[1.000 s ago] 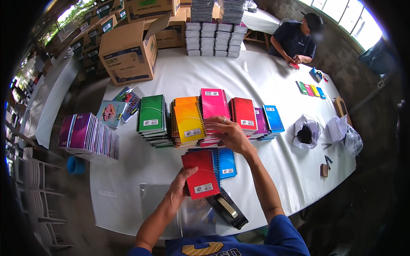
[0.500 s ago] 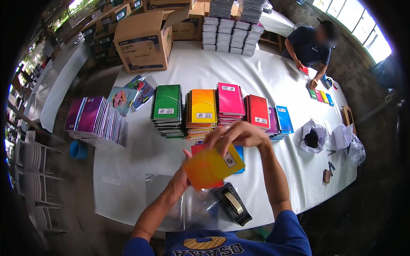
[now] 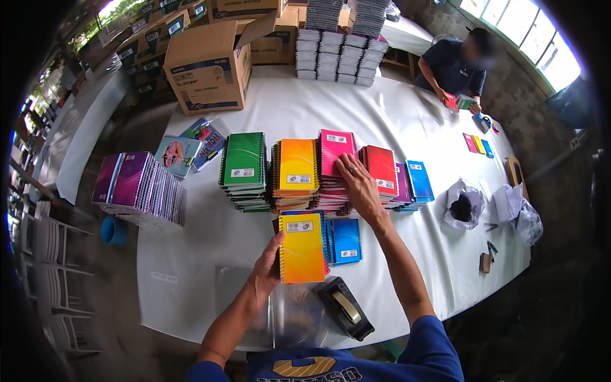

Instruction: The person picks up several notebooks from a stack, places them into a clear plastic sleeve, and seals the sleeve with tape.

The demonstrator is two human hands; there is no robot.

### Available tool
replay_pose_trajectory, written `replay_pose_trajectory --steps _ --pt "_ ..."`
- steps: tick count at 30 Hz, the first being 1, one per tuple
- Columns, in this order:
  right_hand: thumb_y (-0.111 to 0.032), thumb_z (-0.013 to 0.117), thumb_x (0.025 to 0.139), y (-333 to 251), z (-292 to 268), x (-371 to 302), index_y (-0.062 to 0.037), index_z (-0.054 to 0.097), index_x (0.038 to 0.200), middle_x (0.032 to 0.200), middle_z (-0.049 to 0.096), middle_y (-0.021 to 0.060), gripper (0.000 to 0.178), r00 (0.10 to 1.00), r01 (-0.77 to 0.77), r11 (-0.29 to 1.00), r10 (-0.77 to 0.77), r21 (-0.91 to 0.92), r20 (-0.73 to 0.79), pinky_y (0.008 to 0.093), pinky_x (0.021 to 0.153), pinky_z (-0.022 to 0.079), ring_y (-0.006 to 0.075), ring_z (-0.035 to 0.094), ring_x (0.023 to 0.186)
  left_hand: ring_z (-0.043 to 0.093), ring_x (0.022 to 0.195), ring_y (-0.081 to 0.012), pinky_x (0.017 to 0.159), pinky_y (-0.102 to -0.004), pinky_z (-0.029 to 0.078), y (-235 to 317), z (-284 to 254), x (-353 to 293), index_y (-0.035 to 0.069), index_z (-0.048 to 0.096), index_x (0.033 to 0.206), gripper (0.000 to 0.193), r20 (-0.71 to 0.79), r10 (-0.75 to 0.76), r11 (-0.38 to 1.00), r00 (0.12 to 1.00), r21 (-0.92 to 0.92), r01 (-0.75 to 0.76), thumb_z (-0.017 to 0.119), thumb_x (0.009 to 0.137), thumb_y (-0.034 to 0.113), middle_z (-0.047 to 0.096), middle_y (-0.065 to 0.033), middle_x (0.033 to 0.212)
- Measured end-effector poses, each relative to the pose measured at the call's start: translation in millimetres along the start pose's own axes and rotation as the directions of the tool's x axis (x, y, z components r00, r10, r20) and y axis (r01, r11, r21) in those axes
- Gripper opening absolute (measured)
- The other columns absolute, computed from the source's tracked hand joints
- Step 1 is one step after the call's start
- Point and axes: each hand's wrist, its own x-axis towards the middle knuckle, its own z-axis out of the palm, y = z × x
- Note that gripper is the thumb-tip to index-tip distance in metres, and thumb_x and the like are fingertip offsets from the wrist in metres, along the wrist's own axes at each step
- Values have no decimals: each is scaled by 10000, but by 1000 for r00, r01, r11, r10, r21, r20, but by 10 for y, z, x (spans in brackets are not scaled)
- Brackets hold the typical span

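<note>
My left hand (image 3: 270, 258) is closed around the left edge of a yellow spiral notebook (image 3: 303, 254), held cover up, with a red edge showing beneath it. My right hand (image 3: 358, 181) reaches to the pink notebook stack (image 3: 335, 148), its fingers stretched over the right side of the top cover; the thumb is hidden. Beside the pink stack stand stacks of green notebooks (image 3: 244, 156), yellow-orange notebooks (image 3: 297, 162) and red notebooks (image 3: 382, 167). Farther right are purple notebooks (image 3: 402, 184) and blue notebooks (image 3: 420, 180). Another blue notebook (image 3: 347, 239) lies right of the held one.
A tape dispenser (image 3: 345, 309) and clear plastic sleeves (image 3: 289, 315) lie near me. At left stands a purple notebook stack (image 3: 130, 178). A cardboard box (image 3: 210, 73) and bundled notebooks (image 3: 340, 57) are at the back. Across the table, a person (image 3: 453, 67) handles small notebooks.
The yellow notebook, earlier tilted and blurred between both hands, is now upright in my left hand alone. My right hand has moved up to the pink stack. The other person has lifted a green notebook.
</note>
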Motion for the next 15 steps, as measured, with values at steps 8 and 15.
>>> replay_pose_trajectory --steps 8,15 --pt "124 567 768 -18 -791 20 -42 699 990 999 718 105 308 976 72 804 66 591 -209 478 1064 418 273 667 1040 610 1118 -249 915 -412 529 129 -139 71 67 432 1381 642 -5 -36 996 999 79 37 671 890 406 588 -129 1277" --pt "-56 655 797 -391 -817 321 -26 719 825 964 718 104 76 789 -1 128 -609 992 79 533 1099 296 308 583 1137 580 1178 -221 980 -414 500 -21 -74 58 76 373 1429 667 26 -74 996 997 53 72 537 944 504 545 -113 1337"
